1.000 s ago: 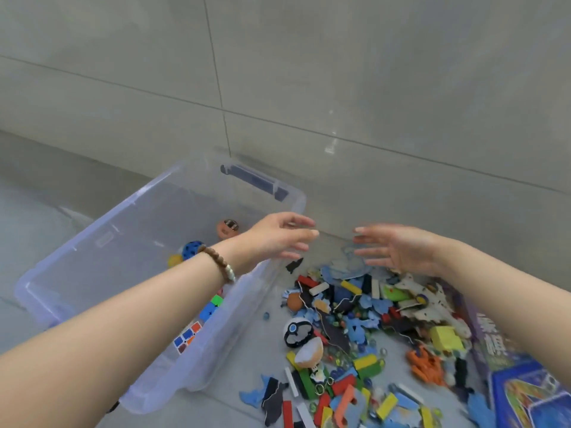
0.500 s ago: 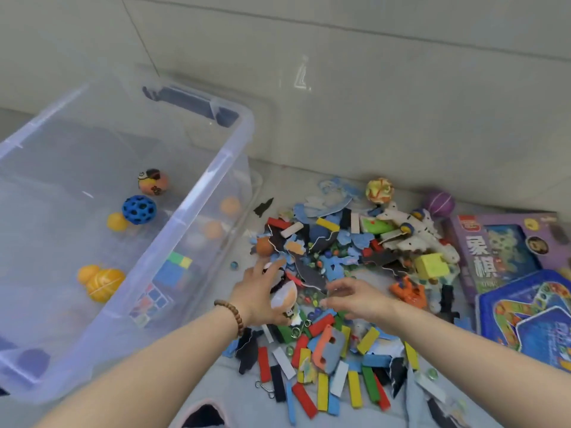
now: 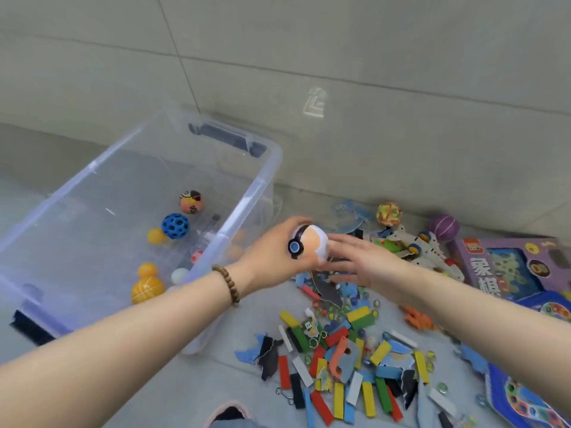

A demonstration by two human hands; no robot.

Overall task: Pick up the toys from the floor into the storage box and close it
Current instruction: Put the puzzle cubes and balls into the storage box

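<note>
Orange-white ball (image 3: pixel 312 244) gripped in left hand (image 3: pixel 272 257); right hand (image 3: pixel 364 262) spread wide

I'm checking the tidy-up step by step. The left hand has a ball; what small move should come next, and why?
Probably carry the orange-and-white ball left over the storage box rim and release it. The left hand grips it just outside the open box.

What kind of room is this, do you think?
Probably a home, a play corner on a tiled floor against a tiled wall. A clear storage box holds balls, and a pile of colourful toy blocks lies beside board game boxes.
</note>
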